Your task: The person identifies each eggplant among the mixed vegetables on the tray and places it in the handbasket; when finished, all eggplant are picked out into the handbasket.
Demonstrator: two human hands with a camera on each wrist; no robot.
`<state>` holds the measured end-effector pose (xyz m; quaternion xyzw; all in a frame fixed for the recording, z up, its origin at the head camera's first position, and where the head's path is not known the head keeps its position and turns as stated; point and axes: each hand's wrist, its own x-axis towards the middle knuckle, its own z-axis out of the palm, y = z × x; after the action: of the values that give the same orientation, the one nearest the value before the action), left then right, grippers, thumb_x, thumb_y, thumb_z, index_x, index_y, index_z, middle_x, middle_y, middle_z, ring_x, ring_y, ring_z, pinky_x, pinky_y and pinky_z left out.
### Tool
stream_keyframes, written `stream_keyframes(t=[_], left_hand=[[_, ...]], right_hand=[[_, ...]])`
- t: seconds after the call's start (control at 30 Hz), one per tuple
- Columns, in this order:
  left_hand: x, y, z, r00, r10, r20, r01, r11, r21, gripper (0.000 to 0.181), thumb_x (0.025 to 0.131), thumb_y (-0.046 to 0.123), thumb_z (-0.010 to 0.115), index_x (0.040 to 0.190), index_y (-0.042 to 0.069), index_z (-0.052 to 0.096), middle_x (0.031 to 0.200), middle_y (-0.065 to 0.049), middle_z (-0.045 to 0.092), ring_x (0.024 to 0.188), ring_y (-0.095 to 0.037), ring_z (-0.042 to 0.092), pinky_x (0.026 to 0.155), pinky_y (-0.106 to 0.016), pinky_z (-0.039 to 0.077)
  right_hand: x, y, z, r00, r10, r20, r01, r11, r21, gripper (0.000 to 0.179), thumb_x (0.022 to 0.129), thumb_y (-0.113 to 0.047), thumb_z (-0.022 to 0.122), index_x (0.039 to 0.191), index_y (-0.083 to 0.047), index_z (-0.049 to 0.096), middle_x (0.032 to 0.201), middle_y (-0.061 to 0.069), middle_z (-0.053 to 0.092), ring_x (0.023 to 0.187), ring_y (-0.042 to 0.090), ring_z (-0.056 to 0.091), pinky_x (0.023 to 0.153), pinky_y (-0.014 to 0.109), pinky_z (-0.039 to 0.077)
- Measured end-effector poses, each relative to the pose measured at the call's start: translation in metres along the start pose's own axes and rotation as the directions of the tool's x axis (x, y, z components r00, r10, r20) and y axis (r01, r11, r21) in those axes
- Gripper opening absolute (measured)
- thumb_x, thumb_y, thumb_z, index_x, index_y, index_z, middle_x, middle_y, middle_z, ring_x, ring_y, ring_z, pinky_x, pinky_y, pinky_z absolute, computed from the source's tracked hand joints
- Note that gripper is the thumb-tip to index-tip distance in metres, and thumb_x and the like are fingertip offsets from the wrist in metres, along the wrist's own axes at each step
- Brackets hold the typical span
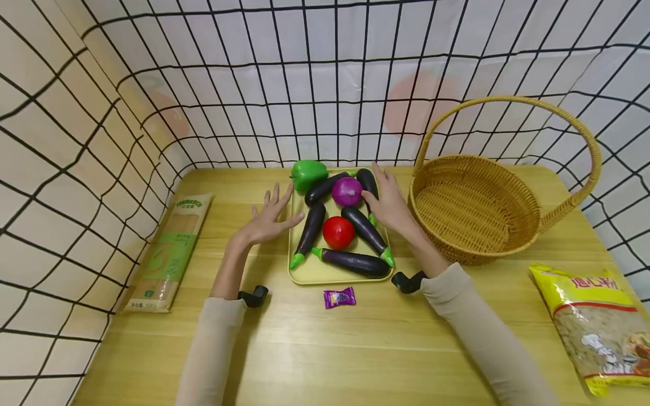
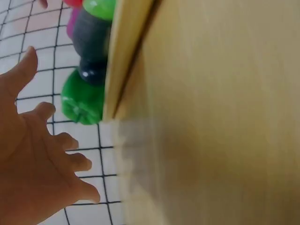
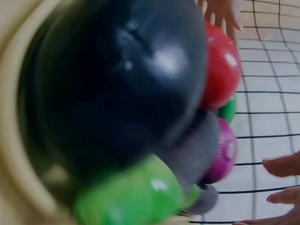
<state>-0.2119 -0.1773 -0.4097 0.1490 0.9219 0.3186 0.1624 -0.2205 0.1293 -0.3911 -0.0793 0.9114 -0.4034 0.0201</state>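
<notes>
A pale yellow tray (image 1: 304,276) holds several dark eggplants (image 1: 311,230), a red tomato (image 1: 338,232), a purple onion (image 1: 347,192) and a green bell pepper (image 1: 308,175). Left of the tray, my left hand (image 1: 265,221) is spread with nothing in it; the bell pepper (image 2: 82,101) is beyond its fingers in the left wrist view. My right hand (image 1: 390,204) reaches over the tray's right edge, fingers extended, thumb near the onion; whether it touches anything, I cannot tell. In the right wrist view, a large blurred eggplant (image 3: 122,79) hides most of the tray.
On the right stands a wicker basket (image 1: 474,203) with a tall handle, and a yellow-topped food bag (image 1: 596,327) lies in front of it. A noodle packet (image 1: 170,254) lies at the left. A purple wrapped candy (image 1: 339,298) sits before the tray. Black netting (image 1: 335,103) borders the table.
</notes>
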Motion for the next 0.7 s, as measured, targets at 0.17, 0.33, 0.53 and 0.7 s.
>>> stream_keyframes(t=[0.17, 0.33, 0.53, 0.7], left_hand=[[0.003, -0.012, -0.001, 0.997, -0.046, 0.057, 0.046, 0.999, -0.001, 0.086, 0.105, 0.054, 0.05, 0.167, 0.031, -0.006, 0.171, -0.02, -0.021, 0.157, -0.047, -0.02, 0.115, -0.079, -0.018], [0.005, -0.018, 0.001, 0.991, -0.06, 0.117, 0.058, 0.998, 0.016, 0.088, 0.105, 0.052, 0.052, 0.167, 0.031, -0.006, 0.171, -0.02, -0.023, 0.157, -0.046, -0.024, 0.114, -0.08, -0.019], [0.005, -0.017, 0.001, 0.984, -0.07, 0.162, 0.059, 0.996, 0.068, 0.088, 0.104, 0.05, 0.055, 0.167, 0.03, -0.004, 0.171, -0.021, -0.022, 0.155, -0.046, -0.028, 0.114, -0.079, -0.02], [0.006, -0.017, -0.001, 0.976, -0.096, 0.194, 0.079, 0.993, 0.093, 0.09, 0.104, 0.049, 0.056, 0.167, 0.03, -0.006, 0.17, -0.02, -0.024, 0.155, -0.044, -0.03, 0.116, -0.078, -0.019]], right_hand=[[0.013, 0.006, 0.012, 0.996, 0.081, -0.042, -0.078, 0.995, 0.066, 0.069, 0.103, -0.013, 0.055, 0.165, -0.007, 0.024, 0.163, 0.032, 0.03, 0.15, 0.046, 0.032, 0.125, 0.059, 0.028], [0.019, 0.012, 0.017, 0.99, 0.135, -0.036, -0.133, 0.989, 0.069, 0.069, 0.102, -0.009, 0.057, 0.164, -0.01, 0.028, 0.162, 0.03, 0.034, 0.145, 0.045, 0.035, 0.12, 0.057, 0.035], [0.021, 0.017, 0.017, 0.984, 0.172, -0.044, -0.17, 0.985, 0.041, 0.069, 0.099, -0.009, 0.062, 0.162, -0.012, 0.034, 0.156, 0.032, 0.038, 0.142, 0.047, 0.036, 0.119, 0.058, 0.035], [0.023, 0.02, 0.018, 0.986, 0.163, -0.026, -0.163, 0.986, 0.029, 0.07, 0.098, -0.011, 0.066, 0.161, -0.011, 0.035, 0.149, 0.034, 0.043, 0.137, 0.047, 0.038, 0.115, 0.057, 0.036]])
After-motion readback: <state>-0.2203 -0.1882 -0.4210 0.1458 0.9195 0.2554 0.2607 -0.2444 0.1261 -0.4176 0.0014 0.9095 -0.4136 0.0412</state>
